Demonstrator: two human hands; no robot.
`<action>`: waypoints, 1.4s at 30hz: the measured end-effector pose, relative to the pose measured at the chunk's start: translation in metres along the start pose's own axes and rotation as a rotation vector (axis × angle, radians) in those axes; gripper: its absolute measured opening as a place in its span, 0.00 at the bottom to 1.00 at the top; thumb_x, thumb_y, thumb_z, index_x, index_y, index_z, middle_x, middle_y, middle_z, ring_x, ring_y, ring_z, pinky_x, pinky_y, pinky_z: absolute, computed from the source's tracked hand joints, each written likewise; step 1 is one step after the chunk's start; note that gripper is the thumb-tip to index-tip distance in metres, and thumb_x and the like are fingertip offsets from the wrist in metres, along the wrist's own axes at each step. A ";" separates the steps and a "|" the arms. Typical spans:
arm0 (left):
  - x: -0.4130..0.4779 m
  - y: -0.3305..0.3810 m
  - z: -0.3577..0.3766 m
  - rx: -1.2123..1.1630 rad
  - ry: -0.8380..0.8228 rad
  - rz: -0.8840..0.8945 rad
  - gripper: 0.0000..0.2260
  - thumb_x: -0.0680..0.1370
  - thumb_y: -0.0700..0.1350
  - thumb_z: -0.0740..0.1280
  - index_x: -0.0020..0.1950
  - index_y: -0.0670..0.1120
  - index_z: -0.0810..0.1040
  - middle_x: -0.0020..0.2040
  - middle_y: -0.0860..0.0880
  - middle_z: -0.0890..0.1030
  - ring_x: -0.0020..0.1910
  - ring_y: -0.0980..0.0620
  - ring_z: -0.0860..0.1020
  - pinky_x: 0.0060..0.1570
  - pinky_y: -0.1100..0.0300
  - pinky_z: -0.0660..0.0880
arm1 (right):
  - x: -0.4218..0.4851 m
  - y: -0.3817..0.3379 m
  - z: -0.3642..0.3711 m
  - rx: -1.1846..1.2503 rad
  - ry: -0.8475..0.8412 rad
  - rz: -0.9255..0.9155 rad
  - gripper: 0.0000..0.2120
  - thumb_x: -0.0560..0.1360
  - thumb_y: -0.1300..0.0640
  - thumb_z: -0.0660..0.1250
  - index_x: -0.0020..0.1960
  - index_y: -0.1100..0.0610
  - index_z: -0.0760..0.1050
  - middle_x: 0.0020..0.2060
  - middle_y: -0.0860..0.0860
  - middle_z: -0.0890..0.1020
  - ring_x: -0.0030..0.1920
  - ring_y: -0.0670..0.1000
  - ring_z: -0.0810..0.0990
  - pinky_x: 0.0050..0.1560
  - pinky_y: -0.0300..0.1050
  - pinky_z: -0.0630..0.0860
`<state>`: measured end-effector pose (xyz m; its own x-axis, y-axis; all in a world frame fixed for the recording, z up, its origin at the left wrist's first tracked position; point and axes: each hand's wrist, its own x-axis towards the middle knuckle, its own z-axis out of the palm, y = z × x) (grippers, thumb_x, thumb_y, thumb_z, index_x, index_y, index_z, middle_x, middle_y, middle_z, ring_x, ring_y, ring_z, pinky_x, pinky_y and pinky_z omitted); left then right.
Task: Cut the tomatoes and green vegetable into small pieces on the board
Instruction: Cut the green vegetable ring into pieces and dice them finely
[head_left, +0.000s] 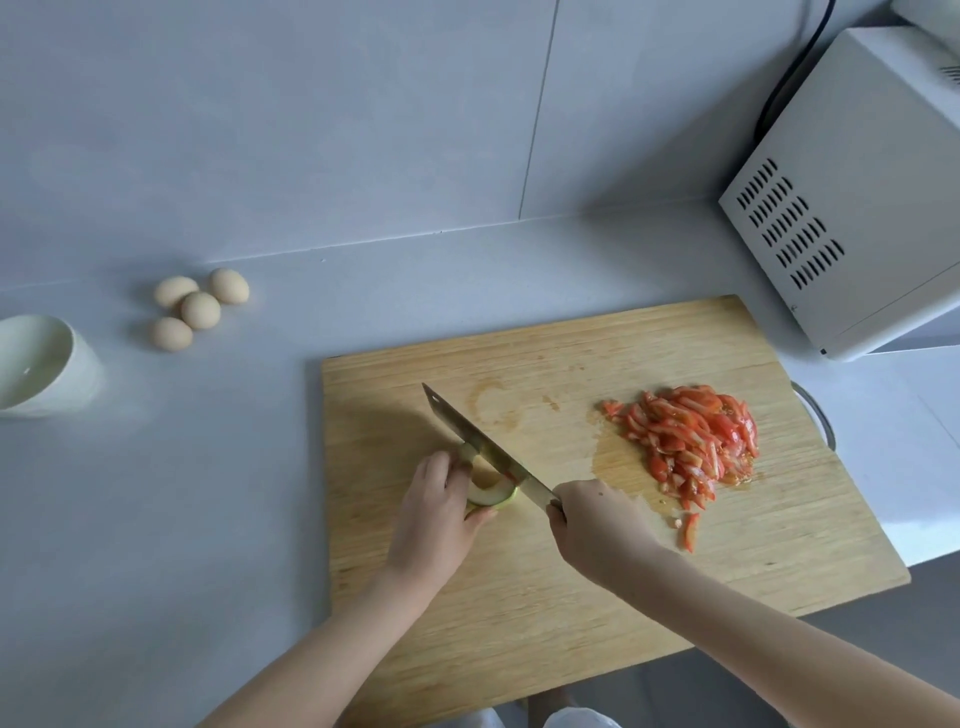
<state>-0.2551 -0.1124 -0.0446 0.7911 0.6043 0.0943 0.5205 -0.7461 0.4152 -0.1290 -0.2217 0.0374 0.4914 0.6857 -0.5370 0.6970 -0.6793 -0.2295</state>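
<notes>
So the wooden board (571, 358) sits angled on a pale counter (208, 493), with its near edge cut off at the bottom of the head view. The tomato pieces (691, 441) are already in a wet red heap on the right half of the board, with 1 stray strip (690, 531) lying just below the pile. The green vegetable (493, 494) is on the left part of the board, and honestly it's hard to say what it is. Only a curved bit with green skin and a pale inside shows, the rest is under fingers and blade. The left hand (436, 512) pinches it between thumb and curled fingers, pinning it to the wood. The right hand (597, 525) is wrapped tight around the handle of the knife (483, 447), so the handle itself is totally hidden. The blade slants up-left, and its edge meets the vegetable right beside the left fingertips. Off to the left there are 4 eggs (200, 310) bunched together, and a pale bowl (39, 364) half cropped by the frame edge. At the top right there's a white vented appliance (857, 197) with a black cable (795, 67) behind it. A curved metal thing (822, 418) peeks out past the board's right edge, can't tell what.
</notes>
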 end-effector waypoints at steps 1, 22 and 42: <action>0.000 0.000 0.000 -0.015 0.000 0.004 0.20 0.58 0.50 0.81 0.43 0.41 0.81 0.44 0.46 0.78 0.42 0.49 0.79 0.42 0.60 0.78 | 0.004 -0.002 0.004 0.014 -0.003 -0.002 0.17 0.79 0.58 0.53 0.31 0.53 0.62 0.29 0.48 0.68 0.28 0.47 0.66 0.25 0.38 0.60; -0.008 -0.009 -0.001 -0.137 0.057 0.081 0.09 0.64 0.42 0.78 0.40 0.42 0.82 0.44 0.50 0.79 0.42 0.53 0.78 0.42 0.63 0.78 | 0.007 -0.007 0.015 0.062 -0.028 -0.022 0.17 0.79 0.58 0.54 0.31 0.52 0.62 0.28 0.48 0.68 0.27 0.46 0.65 0.25 0.37 0.59; -0.008 -0.010 -0.002 -0.173 0.079 0.117 0.08 0.63 0.41 0.79 0.38 0.43 0.82 0.41 0.52 0.80 0.43 0.55 0.76 0.43 0.65 0.77 | 0.004 -0.005 0.010 0.058 -0.058 -0.017 0.17 0.79 0.57 0.54 0.31 0.52 0.62 0.29 0.47 0.69 0.27 0.45 0.66 0.25 0.36 0.60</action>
<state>-0.2669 -0.1090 -0.0479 0.8117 0.5415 0.2191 0.3584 -0.7578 0.5452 -0.1360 -0.2178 0.0285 0.4477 0.6821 -0.5782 0.6725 -0.6830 -0.2850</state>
